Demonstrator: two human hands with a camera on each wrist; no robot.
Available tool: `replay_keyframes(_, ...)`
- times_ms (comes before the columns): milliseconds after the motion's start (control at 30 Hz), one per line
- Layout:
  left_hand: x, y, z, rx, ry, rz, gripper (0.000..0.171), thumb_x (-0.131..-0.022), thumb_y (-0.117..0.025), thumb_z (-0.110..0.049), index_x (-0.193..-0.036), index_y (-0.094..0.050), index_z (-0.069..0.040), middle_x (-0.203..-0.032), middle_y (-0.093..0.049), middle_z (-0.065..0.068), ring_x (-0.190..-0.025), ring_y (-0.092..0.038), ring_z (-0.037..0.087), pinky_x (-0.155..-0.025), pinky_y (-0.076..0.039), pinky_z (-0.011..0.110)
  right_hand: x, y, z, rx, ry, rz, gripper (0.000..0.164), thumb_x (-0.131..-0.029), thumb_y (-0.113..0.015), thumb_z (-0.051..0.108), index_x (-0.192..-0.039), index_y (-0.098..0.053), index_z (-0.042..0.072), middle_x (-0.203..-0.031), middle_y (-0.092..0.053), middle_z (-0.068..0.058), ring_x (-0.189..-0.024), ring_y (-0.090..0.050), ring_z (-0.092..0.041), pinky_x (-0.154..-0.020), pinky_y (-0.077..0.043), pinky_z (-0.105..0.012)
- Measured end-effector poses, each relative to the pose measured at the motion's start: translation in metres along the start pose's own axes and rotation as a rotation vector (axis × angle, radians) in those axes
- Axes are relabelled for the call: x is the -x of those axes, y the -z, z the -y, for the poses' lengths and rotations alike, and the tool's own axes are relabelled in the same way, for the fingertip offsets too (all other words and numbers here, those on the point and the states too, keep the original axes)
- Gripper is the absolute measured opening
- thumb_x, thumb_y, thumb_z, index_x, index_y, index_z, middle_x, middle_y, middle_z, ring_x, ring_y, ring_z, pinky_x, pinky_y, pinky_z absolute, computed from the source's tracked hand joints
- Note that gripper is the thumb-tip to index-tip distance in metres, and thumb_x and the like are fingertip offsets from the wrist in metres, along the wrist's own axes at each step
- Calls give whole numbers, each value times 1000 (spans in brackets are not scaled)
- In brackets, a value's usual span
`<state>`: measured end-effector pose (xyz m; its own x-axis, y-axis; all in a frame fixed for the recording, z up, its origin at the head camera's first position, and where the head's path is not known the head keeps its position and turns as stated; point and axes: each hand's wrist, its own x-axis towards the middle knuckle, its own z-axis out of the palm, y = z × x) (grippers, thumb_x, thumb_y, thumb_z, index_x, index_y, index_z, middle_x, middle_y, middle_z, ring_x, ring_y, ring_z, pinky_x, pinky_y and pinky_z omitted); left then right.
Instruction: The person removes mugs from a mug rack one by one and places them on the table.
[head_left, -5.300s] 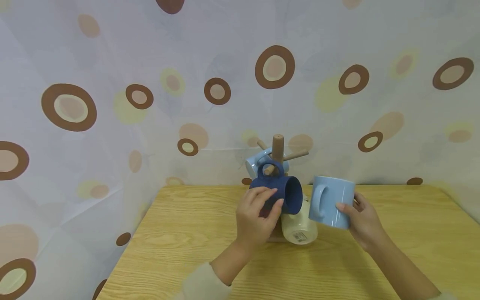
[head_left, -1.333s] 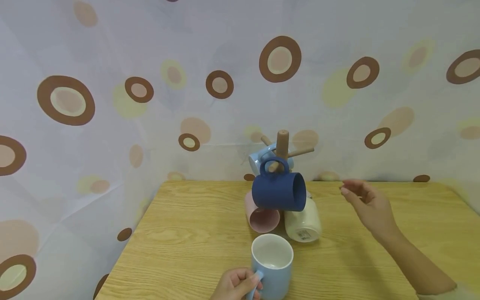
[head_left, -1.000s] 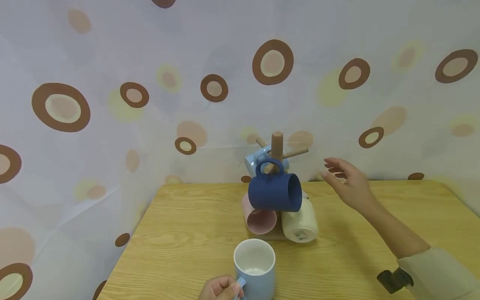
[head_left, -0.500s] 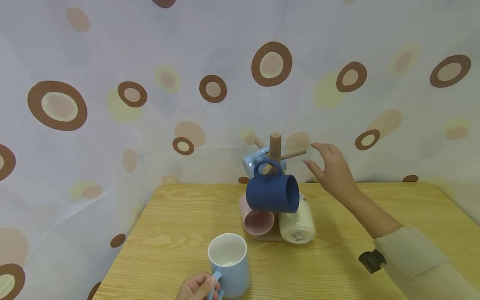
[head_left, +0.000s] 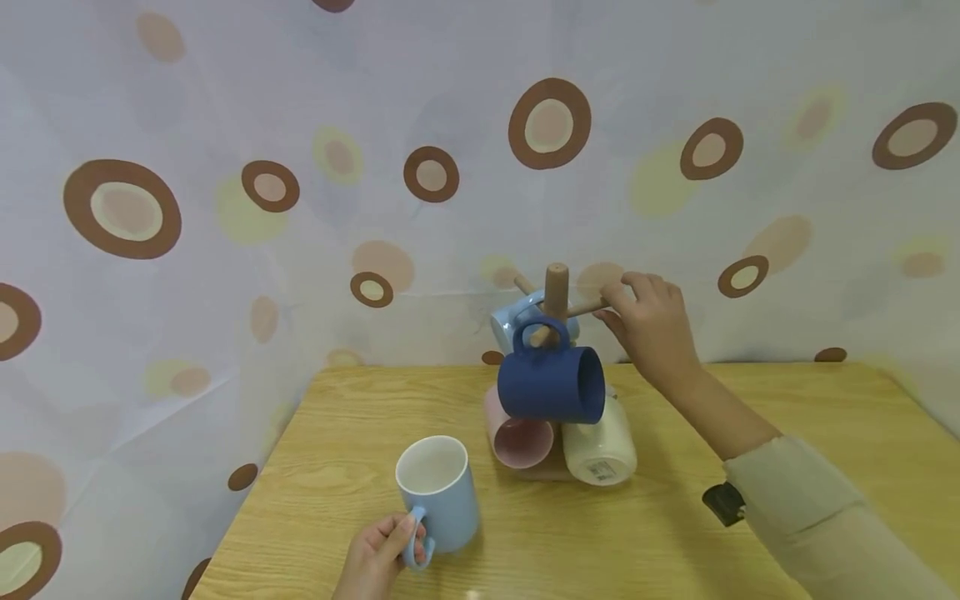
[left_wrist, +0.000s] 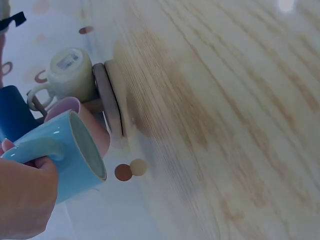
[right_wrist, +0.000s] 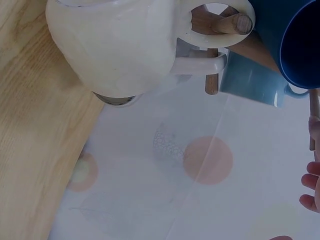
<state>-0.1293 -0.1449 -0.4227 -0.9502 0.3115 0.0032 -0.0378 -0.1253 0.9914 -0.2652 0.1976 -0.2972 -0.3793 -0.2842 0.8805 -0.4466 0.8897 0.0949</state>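
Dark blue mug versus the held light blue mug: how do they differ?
The dark blue mug hangs by its handle from a peg; the left hand holds the light blue mug by its handle. The dark blue mug opens sideways, the light blue mug upward. Inside, the dark blue mug is dark, the light blue mug whitish. Both have handles.

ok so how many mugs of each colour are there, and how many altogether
Light blue mugs: 2
Dark blue mug: 1
Pink mug: 1
Cream mug: 1
Pale mug, mostly hidden behind the cream one, exact colour unclear: 1
Total: 6
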Motion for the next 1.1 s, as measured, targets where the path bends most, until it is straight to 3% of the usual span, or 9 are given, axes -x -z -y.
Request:
replay_keyframes(233, -11, -1, 0, -2, 3, -118, 26, -95, -41, -16, -76, -58, -21, -65, -54, -12, -67, -54, 2, -72, -45, 18, -3, -3, 0, 3, 23, -20, 20, -70, -74, 16, -80, -59, 6, -84, -56, -19, -76, -54, -37, -67, -45, -51)
replay_keyframes(433, -23, -1, -4, -26, 93, -247, 20, -94, -47, -24, -79, -57, -13, -65, -53, -11, -69, -53, 5, -75, -44, 21, 0, -5, -3, -41, 29, -44, 20, -68, -74, 14, -81, -60, 7, -78, -53, -17, -69, -50, -35, -60, -42, -48)
replay_keyframes(567, -32, 0, -6, -21, 77, -307, 20, -93, -48, -24, -79, -57, -13, -64, -54, -11, -67, -54, 4, -74, -45, 20, 1, -5, -5, -40, 46, -72, 21, -68, -74, 13, -81, -60, 6, -77, -53, -18, -68, -50, -36, -57, -42, -49)
replay_keyframes(833, -43, 5, -5, -23, 42, -332, 19, -93, -48, -21, -78, -58, -15, -64, -55, -11, -68, -55, 4, -74, -46, 19, -4, -2, -5, -41, 69, -94, 20, -68, -72, 13, -80, -58, 4, -76, -51, -18, -68, -49, -37, -57, -41, -49)
replay_keyframes(1100, -48, 17, 3, -73, 66, -376, 19, -94, -46, -21, -80, -58, -13, -65, -54, -11, -71, -54, 5, -77, -44, 21, -2, -3, -2, -48, 76, -82, 21, -67, -72, 9, -80, -57, 3, -75, -49, -18, -68, -49, -36, -59, -41, -48)
